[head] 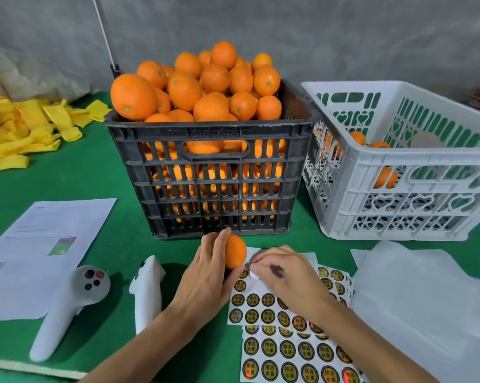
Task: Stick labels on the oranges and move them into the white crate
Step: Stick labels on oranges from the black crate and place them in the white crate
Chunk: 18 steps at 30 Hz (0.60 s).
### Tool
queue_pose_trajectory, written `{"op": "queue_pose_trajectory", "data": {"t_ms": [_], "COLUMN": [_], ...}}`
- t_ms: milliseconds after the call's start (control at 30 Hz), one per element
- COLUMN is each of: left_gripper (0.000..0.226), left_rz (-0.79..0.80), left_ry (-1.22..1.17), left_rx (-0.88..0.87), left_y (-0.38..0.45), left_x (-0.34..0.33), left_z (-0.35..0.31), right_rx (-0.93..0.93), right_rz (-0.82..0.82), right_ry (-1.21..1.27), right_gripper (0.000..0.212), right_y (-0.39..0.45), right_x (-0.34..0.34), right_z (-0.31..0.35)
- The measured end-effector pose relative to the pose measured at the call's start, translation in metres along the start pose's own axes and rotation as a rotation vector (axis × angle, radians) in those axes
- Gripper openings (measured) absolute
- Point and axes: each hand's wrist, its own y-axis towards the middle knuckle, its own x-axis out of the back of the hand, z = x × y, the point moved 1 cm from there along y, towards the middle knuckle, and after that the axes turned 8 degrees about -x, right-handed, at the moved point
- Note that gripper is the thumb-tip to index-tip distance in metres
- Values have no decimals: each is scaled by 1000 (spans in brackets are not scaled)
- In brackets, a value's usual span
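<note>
My left hand (pixel 205 275) grips an orange (pixel 235 251) just above the green table, in front of the black crate (pixel 214 172) heaped with oranges. My right hand (pixel 285 275) lies over the label sheets (pixel 288 346), its fingertips curled and pinching at a round label next to the held orange. The sheets carry several round gold-and-black labels. The white crate (pixel 415 183) stands at the right with a few oranges (pixel 357 138) inside.
Two white handheld controllers (pixel 67 305) (pixel 147 288) lie on the green table at the left. A printed paper (pixel 40 244) lies beyond them. Yellow foam sleeves (pixel 26 128) are piled at the far left. White foam sheets (pixel 426 299) lie at the right.
</note>
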Motion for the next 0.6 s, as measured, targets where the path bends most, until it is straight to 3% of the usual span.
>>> {"op": "queue_pose_trajectory", "data": {"t_ms": [133, 267, 333, 433, 533, 600], "left_gripper": [74, 76, 79, 81, 81, 81], "left_rz": [-10, -16, -41, -119, -204, -260], "left_ry": [-44, -77, -79, -93, -124, -171], "left_rx": [-25, -99, -137, -161, -210, -280], "left_y": [4, 20, 35, 57, 83, 103], "left_x": [4, 10, 17, 34, 55, 69], "left_z": [-4, -16, -25, -43, -68, -88], "right_rx": [-183, -82, -60, 26, 69, 86], "right_rz": [-305, -418, -450, -498, -508, -611], "right_ry": [180, 97, 174, 269, 57, -44], "right_gripper": [22, 17, 18, 40, 57, 72], "right_y": [11, 15, 16, 6, -5, -8], "right_x": [6, 7, 17, 40, 57, 75], "right_z": [6, 20, 28, 44, 60, 70]}}
